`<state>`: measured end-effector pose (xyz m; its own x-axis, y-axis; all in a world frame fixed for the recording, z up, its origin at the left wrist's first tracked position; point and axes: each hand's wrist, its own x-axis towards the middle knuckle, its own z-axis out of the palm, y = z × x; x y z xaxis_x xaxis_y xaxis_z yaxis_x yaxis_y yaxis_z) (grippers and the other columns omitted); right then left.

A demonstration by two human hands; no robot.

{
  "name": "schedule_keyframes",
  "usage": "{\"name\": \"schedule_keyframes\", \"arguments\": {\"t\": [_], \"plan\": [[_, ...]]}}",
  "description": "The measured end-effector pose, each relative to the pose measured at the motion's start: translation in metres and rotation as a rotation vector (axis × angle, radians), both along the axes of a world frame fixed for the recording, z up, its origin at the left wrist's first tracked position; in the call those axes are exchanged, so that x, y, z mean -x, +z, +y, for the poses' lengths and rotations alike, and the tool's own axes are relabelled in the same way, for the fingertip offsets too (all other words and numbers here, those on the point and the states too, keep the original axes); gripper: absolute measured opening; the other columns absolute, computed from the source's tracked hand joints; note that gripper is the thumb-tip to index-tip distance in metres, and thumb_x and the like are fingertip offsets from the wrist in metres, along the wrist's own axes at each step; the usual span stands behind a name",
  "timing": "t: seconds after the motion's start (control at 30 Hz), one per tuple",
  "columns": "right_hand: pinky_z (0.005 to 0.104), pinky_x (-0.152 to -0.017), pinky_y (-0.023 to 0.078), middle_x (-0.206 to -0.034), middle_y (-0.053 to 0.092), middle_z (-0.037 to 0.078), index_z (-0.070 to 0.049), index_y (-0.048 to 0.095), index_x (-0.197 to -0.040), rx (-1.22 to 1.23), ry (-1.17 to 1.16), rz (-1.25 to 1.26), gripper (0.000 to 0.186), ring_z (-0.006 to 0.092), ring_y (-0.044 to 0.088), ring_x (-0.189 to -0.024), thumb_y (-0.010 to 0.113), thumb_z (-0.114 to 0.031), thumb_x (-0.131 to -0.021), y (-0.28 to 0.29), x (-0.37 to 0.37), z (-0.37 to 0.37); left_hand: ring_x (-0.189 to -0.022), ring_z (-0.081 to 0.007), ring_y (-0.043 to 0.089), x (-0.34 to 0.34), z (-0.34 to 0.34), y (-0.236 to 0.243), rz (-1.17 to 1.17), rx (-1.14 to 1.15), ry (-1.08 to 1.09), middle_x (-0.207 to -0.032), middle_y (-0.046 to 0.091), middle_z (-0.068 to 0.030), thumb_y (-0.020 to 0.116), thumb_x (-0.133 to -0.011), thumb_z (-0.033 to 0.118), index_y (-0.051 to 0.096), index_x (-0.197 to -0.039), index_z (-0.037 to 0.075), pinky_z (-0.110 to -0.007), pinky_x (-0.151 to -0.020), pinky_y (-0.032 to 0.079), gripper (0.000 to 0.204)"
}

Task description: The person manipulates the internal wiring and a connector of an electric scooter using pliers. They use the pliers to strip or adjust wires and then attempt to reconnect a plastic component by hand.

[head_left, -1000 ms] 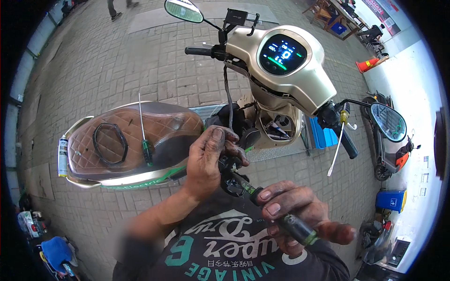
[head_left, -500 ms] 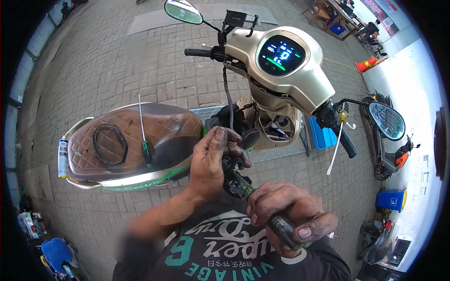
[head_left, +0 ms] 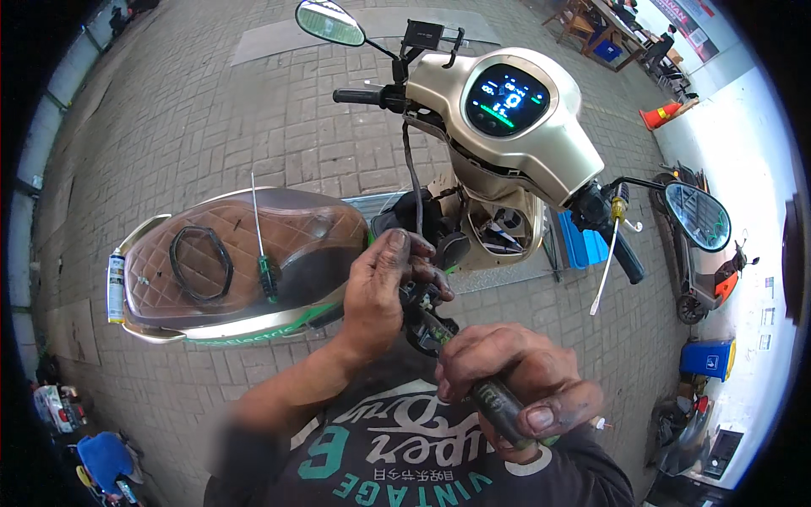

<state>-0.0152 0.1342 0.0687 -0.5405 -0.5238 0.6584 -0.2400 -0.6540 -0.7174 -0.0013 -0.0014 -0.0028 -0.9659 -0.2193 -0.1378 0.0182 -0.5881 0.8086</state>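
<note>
My left hand (head_left: 380,291) grips a black mechanical part (head_left: 427,329) at the end of a black cable (head_left: 410,169), hanging below the gold scooter's handlebar cover (head_left: 557,148). My right hand (head_left: 524,367) has its fingers curled round a dark, green-marked cylindrical tool handle (head_left: 494,406), whose front end points up-left into the part; the contact point is partly hidden. Both hands are grimy. To the left, a green-handled screwdriver (head_left: 267,275) and a black octagonal ring (head_left: 226,262) lie on the brown quilted seat (head_left: 152,296). A yellow-handled screwdriver (head_left: 619,207) rests at the right handlebar.
A spray can (head_left: 115,287) stands by the seat's left end, a blue tray (head_left: 579,245) behind the scooter. At right are another scooter (head_left: 718,287), a blue bin (head_left: 705,359), a traffic cone (head_left: 659,117) and a wooden table (head_left: 617,34) with a person (head_left: 659,46).
My right hand has turned round the handle, its fingers curling further over it and shifting slightly up and left. My left hand stays nearly still. A walker at the top has left view.
</note>
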Motion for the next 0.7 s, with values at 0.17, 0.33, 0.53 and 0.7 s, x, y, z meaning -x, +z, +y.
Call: {"name": "schedule_keyframes", "arguments": {"t": [0.17,0.33,0.53,0.7], "plan": [[0.0529,-0.072,0.05,-0.077,0.047,0.009,-0.013,0.052,-0.112,0.202,-0.173,0.059,0.033,0.0384,0.06,-0.085,0.064,-0.01,-0.081,-0.006,-0.003,0.001,-0.066,-0.023,0.061,0.002,-0.007,-0.002,0.019,-0.048,0.049,-0.07,0.059,-0.0152,0.038,-0.095,0.041,0.049,-0.096,0.0,-0.032,-0.062,0.048,0.043],[0.0523,-0.077,0.049,-0.08,0.049,0.006,-0.022,0.046,-0.123,0.132,-0.293,-0.012,0.038,0.0328,0.057,-0.092,0.057,-0.021,-0.087,0.004,0.0,0.01,-0.064,-0.0237,0.061,-0.003,-0.009,0.0,-0.008,-0.077,0.053,-0.07,0.059,-0.0163,0.039,-0.094,0.044,0.049,-0.096,0.0,-0.032,-0.061,0.049,0.045],[0.0517,-0.079,0.048,-0.079,0.049,0.006,-0.027,0.038,-0.133,0.067,-0.262,-0.095,0.052,0.0311,0.055,-0.094,0.055,-0.021,-0.085,-0.003,0.01,0.012,-0.06,-0.0236,0.061,-0.002,-0.011,0.001,-0.053,-0.103,0.014,-0.067,0.059,-0.0167,0.039,-0.093,0.048,0.05,-0.095,0.0,-0.031,-0.058,0.05,0.049],[0.0531,-0.08,0.048,-0.078,0.049,0.005,-0.025,0.037,-0.135,0.081,-0.235,-0.074,0.054,0.0315,0.056,-0.093,0.054,-0.022,-0.085,-0.007,0.011,0.007,-0.059,-0.0235,0.061,-0.004,-0.013,0.008,-0.075,-0.099,0.0,-0.067,0.059,-0.0173,0.039,-0.093,0.048,0.05,-0.094,0.0,-0.031,-0.056,0.05,0.049]]}}
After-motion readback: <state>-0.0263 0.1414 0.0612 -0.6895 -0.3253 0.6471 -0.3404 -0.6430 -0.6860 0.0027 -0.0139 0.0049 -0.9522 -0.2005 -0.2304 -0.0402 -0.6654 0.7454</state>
